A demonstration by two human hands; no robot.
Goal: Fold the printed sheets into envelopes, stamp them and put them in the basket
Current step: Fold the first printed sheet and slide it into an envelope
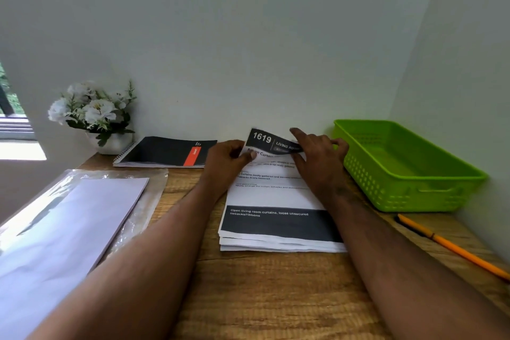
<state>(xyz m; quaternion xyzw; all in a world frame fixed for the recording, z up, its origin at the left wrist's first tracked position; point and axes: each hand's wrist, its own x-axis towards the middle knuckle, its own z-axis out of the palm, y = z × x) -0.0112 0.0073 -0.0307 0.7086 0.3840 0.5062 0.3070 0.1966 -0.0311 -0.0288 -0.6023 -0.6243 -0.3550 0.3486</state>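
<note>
A stack of printed sheets [278, 218] lies in the middle of the wooden desk [262, 298]. The top sheet [271, 142], with a black header reading 1619, is curled up at its far edge. My left hand [226, 159] pinches that far edge at its left corner. My right hand [317, 153] holds the same edge on the right, fingers spread over the paper. A green plastic basket [408, 171] stands empty at the right, close to my right hand. A pack of pale envelopes in clear wrap [69, 226] lies at the left.
A black spiral notebook with a red stripe [165, 152] lies at the back by the wall. A white pot of white flowers [93, 116] stands in the back left corner. An orange pencil [452, 246] lies near the right wall, in front of the basket.
</note>
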